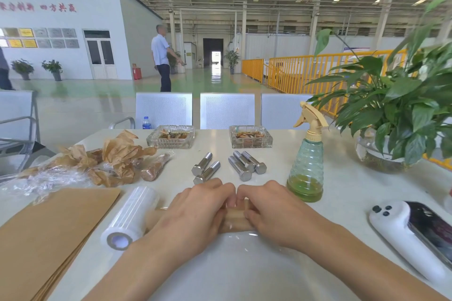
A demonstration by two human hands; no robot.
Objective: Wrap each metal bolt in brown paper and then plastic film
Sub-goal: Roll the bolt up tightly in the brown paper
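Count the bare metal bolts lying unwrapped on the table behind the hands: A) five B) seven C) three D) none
A: a pair of bare bolts lies beside a group of three, just beyond the left hand and right hand, which hold a paper-wrapped bolt.

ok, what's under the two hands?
A brown paper roll lying on clear film, left hand and right hand curled over it. Presumably a bolt inside, but paper hides it.
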